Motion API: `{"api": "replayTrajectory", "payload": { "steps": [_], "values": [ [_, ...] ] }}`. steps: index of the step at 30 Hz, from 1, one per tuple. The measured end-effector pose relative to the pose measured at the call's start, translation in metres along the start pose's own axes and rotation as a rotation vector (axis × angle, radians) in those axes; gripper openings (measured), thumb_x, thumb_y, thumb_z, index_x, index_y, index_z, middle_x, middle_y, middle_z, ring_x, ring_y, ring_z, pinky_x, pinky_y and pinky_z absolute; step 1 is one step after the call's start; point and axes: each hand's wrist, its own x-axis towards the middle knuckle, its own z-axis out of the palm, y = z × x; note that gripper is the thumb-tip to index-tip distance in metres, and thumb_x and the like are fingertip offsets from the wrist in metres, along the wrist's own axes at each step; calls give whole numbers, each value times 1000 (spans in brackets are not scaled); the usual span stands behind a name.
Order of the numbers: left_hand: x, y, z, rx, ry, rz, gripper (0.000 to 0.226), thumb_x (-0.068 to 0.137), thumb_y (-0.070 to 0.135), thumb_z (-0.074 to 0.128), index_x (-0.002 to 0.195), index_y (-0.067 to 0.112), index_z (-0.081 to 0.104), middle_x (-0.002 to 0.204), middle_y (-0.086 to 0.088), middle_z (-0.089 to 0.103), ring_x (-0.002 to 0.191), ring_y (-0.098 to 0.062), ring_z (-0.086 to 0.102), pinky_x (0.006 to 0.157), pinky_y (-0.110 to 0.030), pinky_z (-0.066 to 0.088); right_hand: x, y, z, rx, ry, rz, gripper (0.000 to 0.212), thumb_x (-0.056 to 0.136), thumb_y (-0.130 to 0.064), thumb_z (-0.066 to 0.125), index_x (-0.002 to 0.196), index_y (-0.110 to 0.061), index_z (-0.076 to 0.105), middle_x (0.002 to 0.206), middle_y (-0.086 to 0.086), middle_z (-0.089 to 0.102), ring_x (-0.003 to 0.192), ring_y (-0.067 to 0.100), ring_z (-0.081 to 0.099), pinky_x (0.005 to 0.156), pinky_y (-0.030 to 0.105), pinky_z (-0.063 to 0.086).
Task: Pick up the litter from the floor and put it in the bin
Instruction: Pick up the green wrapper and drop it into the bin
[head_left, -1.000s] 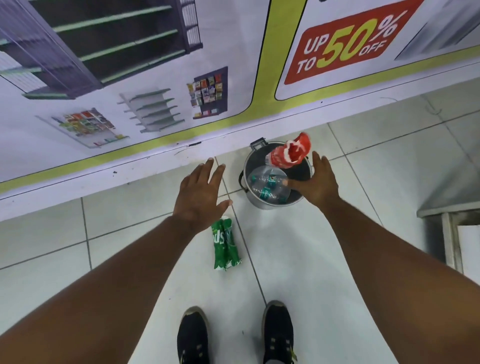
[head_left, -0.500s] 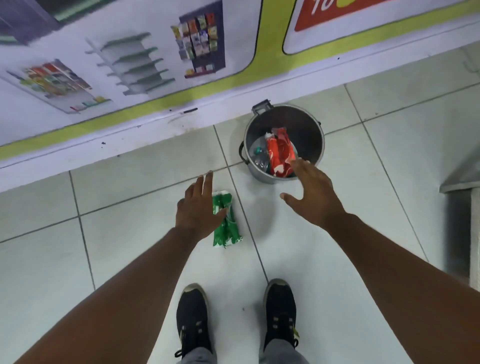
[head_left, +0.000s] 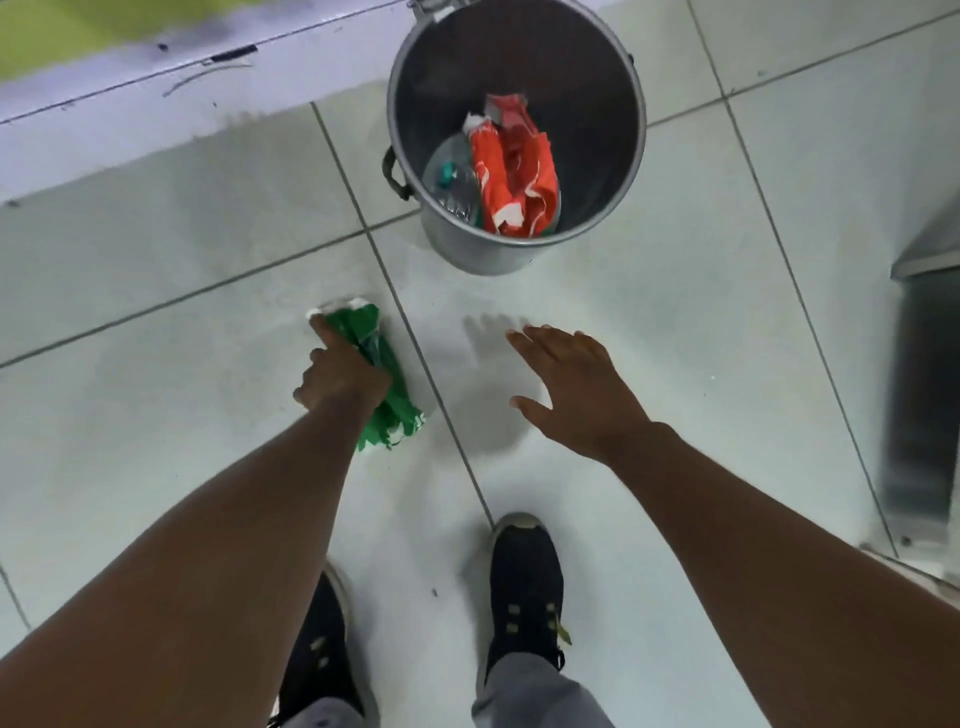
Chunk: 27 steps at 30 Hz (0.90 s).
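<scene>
A crumpled green wrapper (head_left: 397, 410) lies on the pale tiled floor, and my left hand (head_left: 340, 376) is down on it with the fingers closed around its middle. My right hand (head_left: 576, 389) hovers open and empty to the right of it, fingers spread, above the floor. The grey metal bin (head_left: 613, 78) stands ahead near the wall. Inside it lie a red wrapper (head_left: 514, 171) and a clear plastic bottle (head_left: 452, 179).
A white wall base (head_left: 130, 119) runs along the top left behind the bin. A grey metal fixture (head_left: 924, 332) stands at the right edge. My two black shoes (head_left: 524, 582) are on the tiles below my arms.
My left hand dropped onto the green wrapper and closed on it. My right hand pulled back from the bin, where the red wrapper now lies. The view tilted down and closer.
</scene>
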Motion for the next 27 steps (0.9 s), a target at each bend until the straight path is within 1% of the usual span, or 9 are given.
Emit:
{"api": "replayTrajectory", "payload": {
  "steps": [5,7,8,11,15,17,20,22,27],
  "values": [
    [-22,-6,-49,-10,10,17,103,76,34,74,150,17,4,99,-15,66,91,-37,64,85,-45,46,-18,-13,-26,103,-11,101,76,91,-56,53,153,-26,23,156,3,35,145,20,27,119,41,14],
    [-40,-11,-79,-112,24,36,99,78,28,71,151,17,6,93,-13,66,83,-36,64,77,-43,50,-27,-22,-50,125,-10,122,76,91,-56,53,153,-26,22,157,2,34,145,18,26,118,39,13],
    [-56,-4,-123,-151,101,93,96,80,27,70,152,17,6,92,-11,67,81,-34,63,72,-41,49,-26,-35,-91,141,19,131,76,91,-56,53,153,-26,22,157,2,34,145,18,26,118,38,13],
    [-79,-2,-150,-290,111,172,88,85,24,67,153,16,12,94,-1,68,82,-29,61,67,-35,42,-30,-43,-115,154,48,150,75,89,-57,56,151,-24,29,154,3,40,143,19,32,118,40,21],
    [-112,38,-231,-421,186,283,85,83,24,70,151,22,19,102,4,64,94,-32,65,73,-33,43,-20,-53,-209,161,250,190,75,82,-51,69,144,-18,43,144,10,52,134,27,46,110,44,38],
    [-120,68,-262,-461,238,345,84,82,27,71,150,25,22,113,-1,67,97,-31,65,78,-33,46,-10,-52,-248,136,298,199,76,82,-52,69,145,-20,41,147,9,49,136,27,43,110,47,38],
    [-134,115,-293,-543,243,450,82,81,28,73,148,29,26,117,-3,66,97,-28,65,84,-40,53,-2,-47,-288,104,323,219,79,83,-55,67,148,-22,37,151,6,44,139,25,39,113,45,34],
    [-141,142,-303,-617,253,505,82,81,28,74,148,29,28,118,-3,66,96,-26,66,87,-44,55,0,-42,-303,93,348,221,79,83,-55,66,148,-23,35,152,5,42,140,24,37,114,44,32],
    [-147,191,-296,-730,290,637,75,82,27,75,145,29,34,122,0,68,100,-19,67,89,-44,57,-6,-29,-305,75,374,214,77,85,-56,64,148,-23,34,153,5,42,140,24,38,113,45,34]
  ]
}}
